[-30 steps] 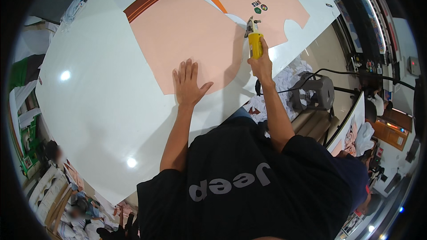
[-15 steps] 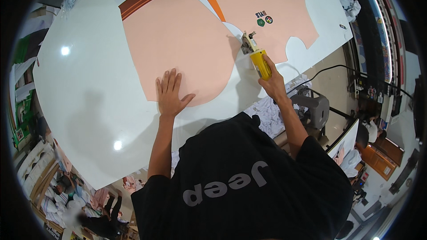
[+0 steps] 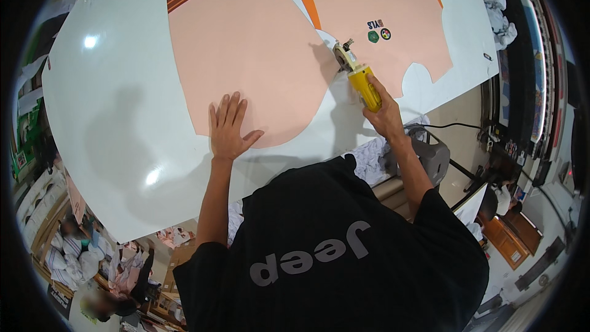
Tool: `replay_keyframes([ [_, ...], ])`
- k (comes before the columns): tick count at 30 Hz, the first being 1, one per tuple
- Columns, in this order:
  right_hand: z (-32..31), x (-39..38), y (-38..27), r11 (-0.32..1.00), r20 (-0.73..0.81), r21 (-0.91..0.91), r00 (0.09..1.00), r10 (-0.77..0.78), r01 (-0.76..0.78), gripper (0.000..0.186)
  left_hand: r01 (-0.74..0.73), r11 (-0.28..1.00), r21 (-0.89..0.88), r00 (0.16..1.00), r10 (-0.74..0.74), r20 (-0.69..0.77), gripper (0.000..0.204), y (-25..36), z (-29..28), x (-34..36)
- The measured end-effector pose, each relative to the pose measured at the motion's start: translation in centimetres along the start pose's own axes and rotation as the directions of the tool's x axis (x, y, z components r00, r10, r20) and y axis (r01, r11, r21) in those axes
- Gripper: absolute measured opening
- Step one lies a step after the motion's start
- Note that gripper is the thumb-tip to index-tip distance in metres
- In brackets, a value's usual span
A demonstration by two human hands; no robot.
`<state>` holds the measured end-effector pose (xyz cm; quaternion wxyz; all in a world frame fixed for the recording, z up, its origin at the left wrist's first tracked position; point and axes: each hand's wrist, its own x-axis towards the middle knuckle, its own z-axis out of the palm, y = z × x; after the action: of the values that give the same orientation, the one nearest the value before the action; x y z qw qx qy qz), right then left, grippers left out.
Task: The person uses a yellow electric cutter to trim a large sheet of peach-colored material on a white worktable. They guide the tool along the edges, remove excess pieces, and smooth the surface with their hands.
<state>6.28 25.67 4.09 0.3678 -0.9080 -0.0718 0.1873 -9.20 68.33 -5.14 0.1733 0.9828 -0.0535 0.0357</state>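
A peach fabric panel (image 3: 246,61) with a brown striped band at its far end lies flat on the white table. My left hand (image 3: 228,130) rests on its near left corner, fingers spread and palm down. In my right hand (image 3: 386,115) is a yellow hand-held electric rotary cutter (image 3: 367,91), gripped by its body. The cutter's head stands at the panel's right edge, near the narrow gap between it and a second peach panel (image 3: 399,0). That second panel bears small printed emblems and orange edging. The blade's contact with the fabric is hidden.
The white table (image 3: 123,166) ends close to my body. A grey plastic chair (image 3: 430,157) and crumpled white cloth (image 3: 372,160) sit by its near right edge. A black cable (image 3: 452,126) runs off right. Bundled cloth (image 3: 496,15) lies at the far right; people are at lower left.
The cutter has edged a little farther along the first panel's right edge, toward the gap's tip. My left hand keeps its place on the fabric. The whole view has shifted slightly.
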Motion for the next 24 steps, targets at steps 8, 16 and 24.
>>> replay_keyframes([
  [8, 0.1, 3.7, -1.5, 0.998, 0.050, -0.039, 0.998, -0.041, 0.043, 0.090, 0.024, 0.999, -0.023, 0.999, -0.024, 0.023, 0.095, 0.0, -0.6, 0.2],
  [16, 0.4, 7.9, -4.2, 0.999, 0.102, -0.049, 0.995, -0.009, 0.014, 0.093, 0.031, 0.999, -0.044, 0.999, -0.029, 0.034, 0.094, -0.3, -0.5, 0.1],
  [24, 1.3, 12.9, -7.1, 0.995, 0.102, -0.054, 0.992, -0.075, 0.080, 0.096, 0.060, 0.998, -0.021, 0.997, -0.059, 0.048, 0.091, -0.5, -0.5, 0.0],
])
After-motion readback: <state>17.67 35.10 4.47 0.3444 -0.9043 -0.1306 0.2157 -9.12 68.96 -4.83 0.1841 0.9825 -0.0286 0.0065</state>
